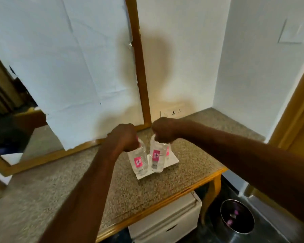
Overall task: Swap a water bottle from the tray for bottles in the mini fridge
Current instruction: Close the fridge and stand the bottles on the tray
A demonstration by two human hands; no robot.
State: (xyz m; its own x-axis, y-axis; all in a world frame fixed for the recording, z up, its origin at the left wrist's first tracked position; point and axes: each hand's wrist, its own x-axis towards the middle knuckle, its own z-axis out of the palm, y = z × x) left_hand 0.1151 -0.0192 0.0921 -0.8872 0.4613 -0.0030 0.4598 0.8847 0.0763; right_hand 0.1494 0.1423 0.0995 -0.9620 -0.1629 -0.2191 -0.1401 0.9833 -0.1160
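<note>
Two clear water bottles with pink labels stand on a white tray on the speckled counter. My left hand is closed around the top of the left bottle. The neck of the right bottle is gripped by my right hand. A third bottle peeks out behind the right one, mostly hidden. Below the counter sits the white mini fridge, its door closed.
A wood-framed mirror covered with white paper leans on the wall behind the tray. A wall socket is at the back. A metal waste bin stands on the dark floor to the right of the fridge, beside a wooden table leg.
</note>
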